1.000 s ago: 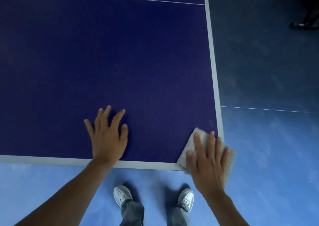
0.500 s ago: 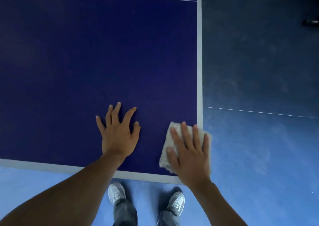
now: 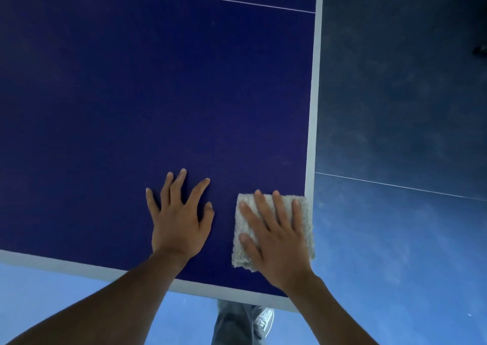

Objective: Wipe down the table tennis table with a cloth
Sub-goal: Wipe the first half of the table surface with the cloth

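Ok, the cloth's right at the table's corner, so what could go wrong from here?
The outer edge of the cloth hangs just past the side rim of the table; a stroke further right could drag it off. The right hand only presses flat on it, with no grip, so it might slip or bunch. The left hand rests bare on the table and may leave prints.

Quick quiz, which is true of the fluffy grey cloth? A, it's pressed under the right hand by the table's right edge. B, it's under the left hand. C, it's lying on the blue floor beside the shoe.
A: the flat right hand presses the fluffy grey cloth onto the dark blue table tennis table near its right border; the left hand lies bare.
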